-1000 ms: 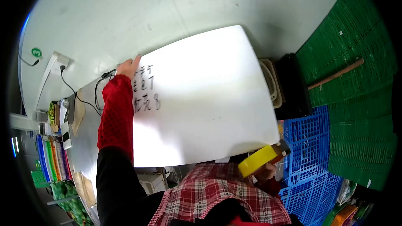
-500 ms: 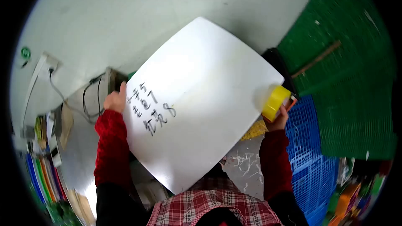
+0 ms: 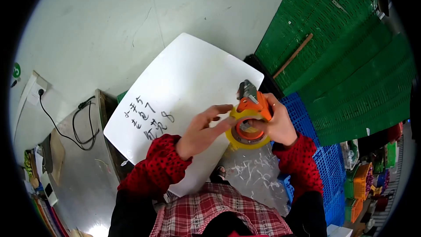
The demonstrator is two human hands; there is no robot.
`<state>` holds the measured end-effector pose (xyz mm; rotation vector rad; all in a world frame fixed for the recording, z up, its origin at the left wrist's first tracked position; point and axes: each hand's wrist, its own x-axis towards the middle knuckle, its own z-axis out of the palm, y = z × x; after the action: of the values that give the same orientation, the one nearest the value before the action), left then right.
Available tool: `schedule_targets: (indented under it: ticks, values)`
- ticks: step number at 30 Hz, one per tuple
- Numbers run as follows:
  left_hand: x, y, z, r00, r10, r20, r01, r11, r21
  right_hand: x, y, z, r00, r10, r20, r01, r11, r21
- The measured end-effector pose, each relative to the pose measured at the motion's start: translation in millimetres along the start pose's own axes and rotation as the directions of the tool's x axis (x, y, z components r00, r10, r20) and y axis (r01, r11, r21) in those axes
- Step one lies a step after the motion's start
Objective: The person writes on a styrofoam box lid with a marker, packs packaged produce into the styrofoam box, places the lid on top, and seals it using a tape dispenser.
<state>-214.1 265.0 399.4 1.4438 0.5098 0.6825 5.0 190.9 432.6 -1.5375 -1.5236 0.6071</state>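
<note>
My right hand (image 3: 280,123) is wrapped round an orange tape dispenser (image 3: 258,104) loaded with a roll of yellow tape (image 3: 242,144). The dispenser's grey cutter head points up and away from me. My left hand (image 3: 204,129) reaches in from the left, thumb and fingers apart, its tips at the near side of the roll. Whether they touch the tape is unclear. Beneath both hands is a white square tabletop (image 3: 199,72) with rounded corners, turned cornerwise, with black handwriting on its left part.
A metal surface (image 3: 83,171) with a black cable (image 3: 90,127) lies at left, below a wall socket (image 3: 39,88). Green mesh panels (image 3: 333,61) and blue plastic crates (image 3: 324,166) stand at right. White scraps lie on the grey floor (image 3: 250,173).
My left hand has left the tabletop's left edge and moved right to the tape roll. My right hand has brought the dispenser inward from the tabletop's right edge and turned it.
</note>
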Motion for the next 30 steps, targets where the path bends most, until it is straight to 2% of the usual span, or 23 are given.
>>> schedule_targets:
  ticks: [2, 3, 4, 5, 6, 8, 9, 10, 12, 13, 14, 15, 16, 18, 19, 21, 23, 24, 26, 27, 28, 29, 30]
  values:
    - [-8, 0, -7, 0.997, -0.07, 0.045, 0.077, 0.979, -0.189, -5, -32, 18, 1.0, -0.003, 0.028, 0.014, 0.902, -0.433]
    - [-14, -5, -15, 0.998, -0.066, 0.02, 0.069, 0.974, -0.215, -8, -45, 29, 0.999, 0.0, 0.039, 0.021, 0.845, -0.535]
    - [-18, -10, -27, 0.997, -0.049, 0.053, 0.067, 0.897, -0.437, -7, -57, 42, 0.998, -0.012, 0.06, 0.046, 0.781, -0.623]
    - [-24, -15, -42, 0.997, -0.014, 0.073, 0.057, 0.775, -0.63, -6, -65, 52, 0.994, -0.063, 0.088, 0.104, 0.769, -0.631]
    - [-31, -18, -57, 1.0, -0.004, 0.023, 0.018, 0.771, -0.637, -3, -74, 62, 0.99, -0.081, 0.117, 0.135, 0.79, -0.598]
    - [-41, -22, -78, 0.994, -0.104, 0.029, 0.093, 0.688, -0.719, 7, -89, 80, 0.976, -0.112, 0.188, 0.195, 0.834, -0.516]
    - [-47, -14, -83, 0.981, 0.169, -0.094, -0.193, 0.894, -0.405, 11, -99, 91, 0.973, -0.113, 0.202, 0.198, 0.859, -0.473]
    - [-50, -20, -94, 0.978, 0.172, -0.115, -0.205, 0.884, -0.42, 16, -105, 104, 0.968, -0.112, 0.226, 0.211, 0.851, -0.481]
    - [-42, -22, -122, 0.982, -0.078, -0.169, -0.047, 0.777, -0.628, 27, -120, 125, 0.963, -0.117, 0.241, 0.19, 0.934, -0.304]
    - [-40, -17, -136, 0.968, -0.055, -0.244, -0.089, 0.835, -0.543, 34, -129, 134, 0.961, -0.066, 0.27, 0.152, 0.938, -0.31]
    - [-33, -21, -152, 0.95, -0.055, -0.308, -0.058, 0.936, -0.347, 43, -135, 139, 0.961, -0.06, 0.272, 0.151, 0.933, -0.327]
    - [-29, -12, -168, 0.951, 0.026, -0.308, -0.12, 0.949, -0.291, 53, -139, 143, 0.956, -0.009, 0.293, 0.086, 0.965, -0.248]
    - [-29, 0, -183, 0.927, -0.054, -0.372, -0.037, 0.972, -0.233, 63, -143, 148, 0.948, 0.034, 0.317, 0.02, 0.986, -0.168]
    - [3, -26, -237, 0.805, 0.217, -0.553, -0.254, 0.967, 0.01, 81, -149, 148, 0.945, 0.064, 0.321, -0.002, 0.981, -0.192]
    - [13, -34, -271, 0.752, 0.175, -0.636, -0.201, 0.979, 0.032, 91, -152, 146, 0.94, 0.091, 0.328, -0.022, 0.978, -0.208]
    - [31, -59, -347, 0.517, 0.302, -0.801, -0.059, 0.946, 0.319, 114, -157, 145, 0.932, 0.108, 0.346, -0.027, 0.972, -0.232]
    - [33, -87, -406, 0.467, 0.355, -0.81, 0.047, 0.905, 0.424, 135, -158, 144, 0.924, 0.17, 0.342, -0.116, 0.978, -0.172]
    - [36, -106, -423, 0.469, 0.352, -0.81, 0.045, 0.907, 0.42, 146, -158, 150, 0.924, 0.174, 0.341, -0.119, 0.977, -0.176]
    - [44, -148, -447, 0.544, 0.25, -0.801, 0.265, 0.855, 0.446, 173, -155, 171, 0.916, 0.134, 0.379, -0.096, 0.988, -0.118]
    - [45, -166, -452, 0.545, 0.243, -0.803, 0.266, 0.858, 0.44, 182, -151, 184, 0.918, 0.121, 0.378, -0.082, 0.99, -0.117]
    - [46, -186, -456, 0.569, 0.193, -0.799, 0.363, 0.813, 0.455, 193, -140, 195, 0.916, 0.127, 0.38, -0.086, 0.989, -0.123]
    - [48, -203, -458, 0.589, 0.14, -0.796, 0.455, 0.757, 0.47, 204, -126, 204, 0.912, 0.107, 0.396, -0.015, 0.973, -0.229]
    - [47, -219, -458, 0.59, 0.13, -0.797, 0.457, 0.76, 0.462, 211, -117, 214, 0.904, 0.093, 0.417, 0.055, 0.942, -0.33]
